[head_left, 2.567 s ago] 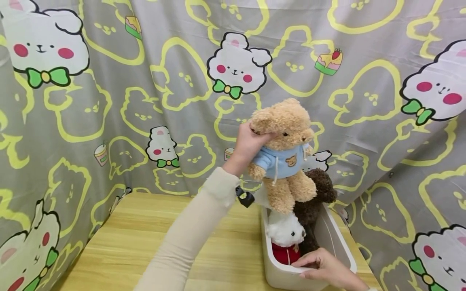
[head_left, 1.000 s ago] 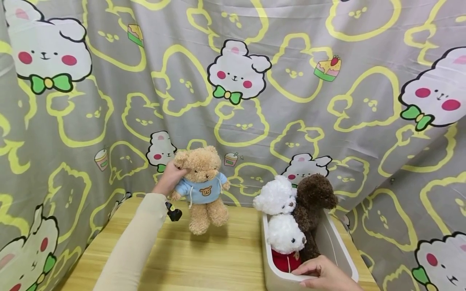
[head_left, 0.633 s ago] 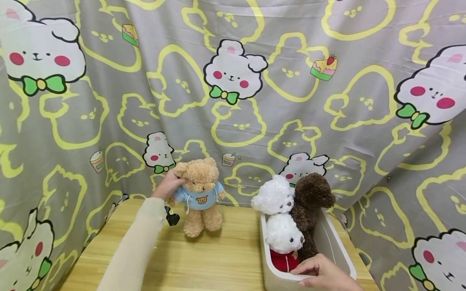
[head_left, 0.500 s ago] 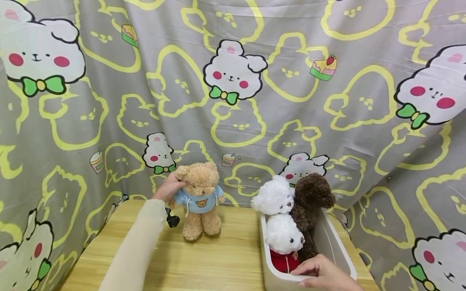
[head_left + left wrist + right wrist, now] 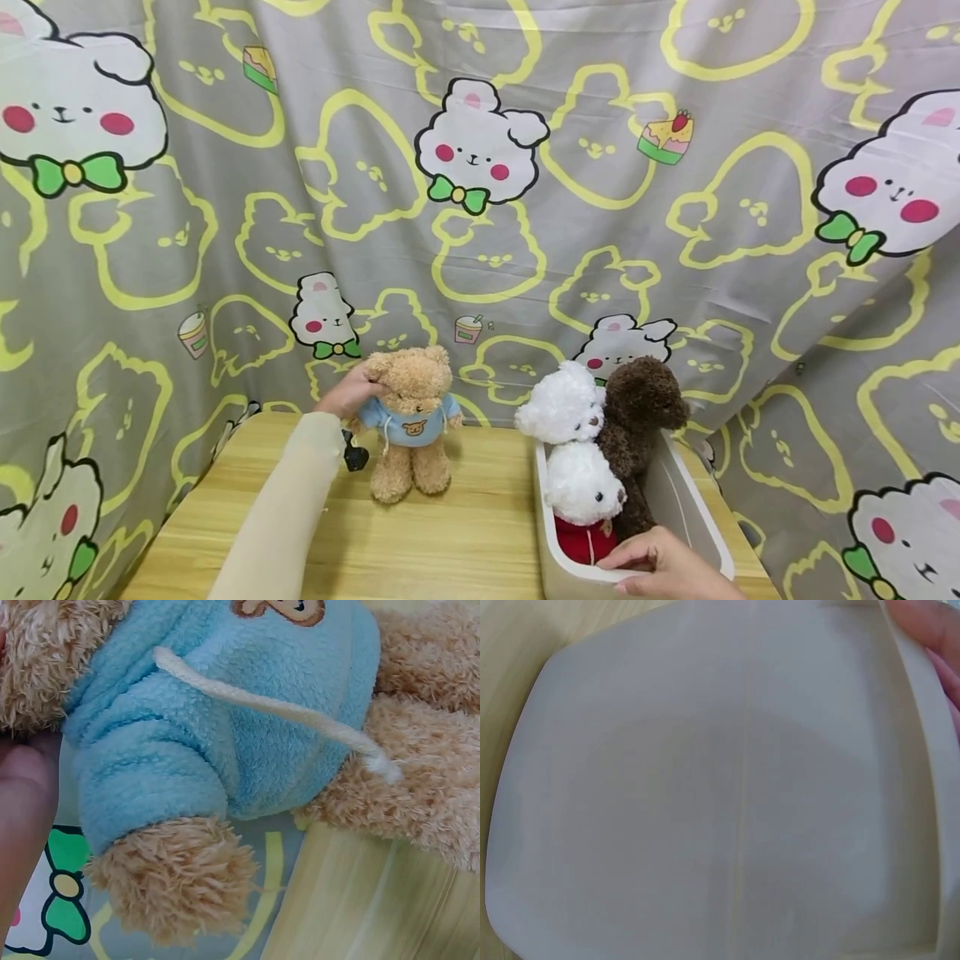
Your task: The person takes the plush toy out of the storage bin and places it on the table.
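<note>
In the head view a tan teddy bear (image 5: pixel 411 475) in a light blue hoodie (image 5: pixel 416 429) is upright, its feet at the tabletop left of centre. My left hand (image 5: pixel 351 393) grips the side of its head from the left. Close up in the left wrist view are the hoodie's white drawstring (image 5: pixel 262 701) and a furry paw (image 5: pixel 176 877); only part of my thumb (image 5: pixel 26 780) shows there. My right hand (image 5: pixel 671 568) pinches the near rim of a pale plastic bin (image 5: pixel 550 567). In the right wrist view the bin's outer wall (image 5: pixel 667 787) fills most of the picture.
Inside the bin are two white plush toys, one at the back (image 5: pixel 564 404) and one in front (image 5: pixel 581 483) in red clothing, beside a dark brown plush toy (image 5: pixel 645 396). The wooden table (image 5: pixel 420 550) is backed by a patterned grey curtain (image 5: pixel 495 267).
My left hand has carried the teddy bear from above the bin leftward and down to the tabletop. The white toy at the back has come into view. My right hand has stayed on the rim.
</note>
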{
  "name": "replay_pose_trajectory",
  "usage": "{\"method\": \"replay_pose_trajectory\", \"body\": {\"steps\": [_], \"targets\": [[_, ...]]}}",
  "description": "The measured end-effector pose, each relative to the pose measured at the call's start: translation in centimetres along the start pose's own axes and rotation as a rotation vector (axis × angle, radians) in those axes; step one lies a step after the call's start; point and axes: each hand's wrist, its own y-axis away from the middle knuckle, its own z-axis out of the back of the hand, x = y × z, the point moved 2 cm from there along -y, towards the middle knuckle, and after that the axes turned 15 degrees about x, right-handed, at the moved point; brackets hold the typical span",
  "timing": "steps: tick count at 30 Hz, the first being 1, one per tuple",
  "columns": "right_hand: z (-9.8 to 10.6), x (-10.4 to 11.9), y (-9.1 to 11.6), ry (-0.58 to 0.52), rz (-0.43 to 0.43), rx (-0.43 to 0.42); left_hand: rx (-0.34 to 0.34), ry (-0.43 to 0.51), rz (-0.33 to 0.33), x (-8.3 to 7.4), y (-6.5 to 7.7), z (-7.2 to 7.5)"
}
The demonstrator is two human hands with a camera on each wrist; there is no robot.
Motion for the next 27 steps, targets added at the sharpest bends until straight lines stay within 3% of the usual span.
{"method": "replay_pose_trajectory", "body": {"steps": [7,16,22,27], "targets": [[0.0,0.2,-0.1,0.071,0.015,-0.005,0.063,-0.016,0.013,0.4,-0.7,0.0],[-0.1,0.3,0.0,0.022,0.007,-0.012,0.075,0.157,0.023,1.3,-1.1,-0.1],[-0.1,0.1,0.1,0.029,-0.008,-0.010,-0.008,0.184,0.062,1.6,-1.1,0.0],[-0.1,0.2,0.0,0.047,-0.007,-0.008,-0.084,0.177,0.013,1.6,-0.9,0.2]]}}
